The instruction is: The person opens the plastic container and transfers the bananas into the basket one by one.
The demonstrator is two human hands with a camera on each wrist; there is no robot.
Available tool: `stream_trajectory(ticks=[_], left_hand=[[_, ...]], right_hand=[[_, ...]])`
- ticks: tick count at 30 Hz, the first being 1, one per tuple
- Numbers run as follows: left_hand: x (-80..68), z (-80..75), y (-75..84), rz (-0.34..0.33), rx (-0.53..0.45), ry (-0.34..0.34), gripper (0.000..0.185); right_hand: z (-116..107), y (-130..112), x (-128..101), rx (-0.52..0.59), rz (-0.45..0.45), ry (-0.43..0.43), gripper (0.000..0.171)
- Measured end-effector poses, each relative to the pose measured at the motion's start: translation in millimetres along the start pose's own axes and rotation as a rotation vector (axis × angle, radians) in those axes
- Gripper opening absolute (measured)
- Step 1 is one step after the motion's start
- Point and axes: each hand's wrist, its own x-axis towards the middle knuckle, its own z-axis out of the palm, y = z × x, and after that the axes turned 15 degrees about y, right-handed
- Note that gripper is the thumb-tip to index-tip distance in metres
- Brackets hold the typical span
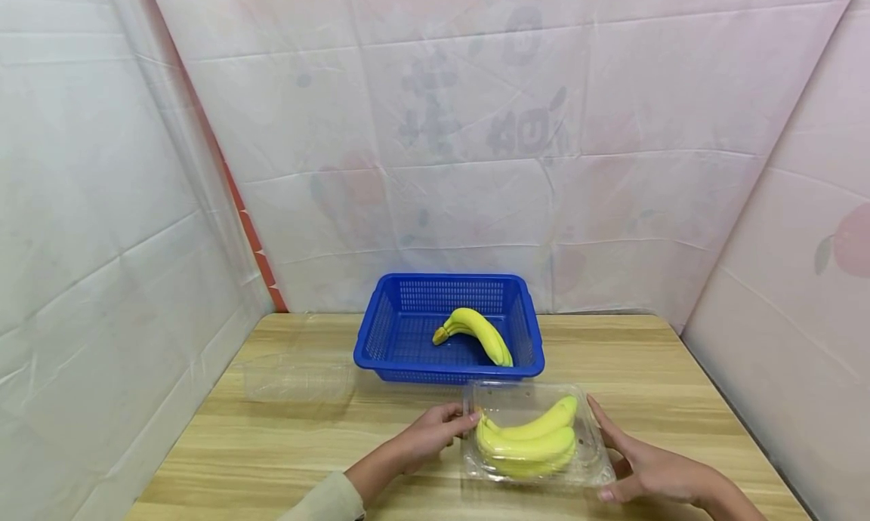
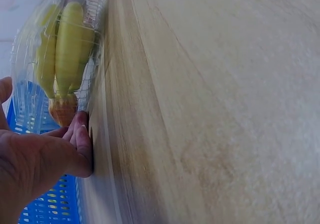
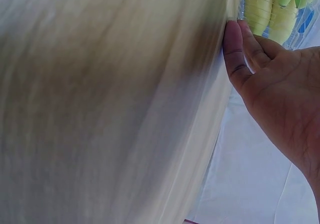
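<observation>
A clear plastic clamshell box (image 1: 537,472) lies on the wooden table (image 1: 272,445) with a yellow banana bunch (image 1: 526,442) inside it. My left hand (image 1: 462,417) touches the box's left edge near the banana stems, fingers lightly bent; in the left wrist view the fingertips (image 2: 82,131) meet the box beside the bananas (image 2: 67,39). My right hand (image 1: 615,449) lies along the box's right side with straight fingers and the thumb at the front corner. The right wrist view shows its fingers (image 3: 235,44) against the box and bananas (image 3: 265,9).
A blue plastic basket (image 1: 381,332) stands just behind the box and holds a second banana bunch (image 1: 476,332). Another clear plastic box (image 1: 292,377), with nothing in it, sits to the left of the basket. White sheeting walls close in the table on three sides.
</observation>
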Motion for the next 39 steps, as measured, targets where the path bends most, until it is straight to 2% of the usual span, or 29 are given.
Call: stream_trajectory(ticks=[6, 10, 17, 19, 22, 26, 34, 39], left_hand=[[-3.1, 2.4, -0.2, 0.071, 0.028, 0.055, 0.049], [-5.6, 2.9, 0.4, 0.139, 0.108, 0.116, 0.052], [-18.6, 6.5, 7.0, 0.264, 0.337, 0.268, 0.084], [-22.3, 7.6, 10.9, 0.281, 0.396, 0.286, 0.091], [-23.4, 9.2, 14.5, 0.320, 0.470, 0.280, 0.096], [-21.5, 11.9, 16.3, 0.387, 0.540, 0.240, 0.101], [-19.0, 14.8, 21.9, 0.549, 0.723, 0.129, 0.113], [-17.0, 16.2, 21.9, 0.616, 0.815, 0.106, 0.118]], right_hand=[[-0.3, -0.3, 0.3, -0.029, 0.003, 0.013, 0.123], [-0.6, -0.3, 0.8, -0.040, -0.005, 0.014, 0.125], [-0.3, 4.2, -0.1, -0.066, -0.022, 0.031, 0.126], [-0.8, 5.9, 0.2, -0.066, -0.024, 0.033, 0.127], [-1.2, 7.9, -0.1, -0.051, -0.029, 0.028, 0.127], [-1.1, 9.3, -0.9, -0.028, -0.035, 0.019, 0.126], [-1.7, 8.7, 0.1, -0.072, -0.033, 0.034, 0.125], [-1.8, 7.6, 0.4, -0.069, -0.039, 0.027, 0.124]])
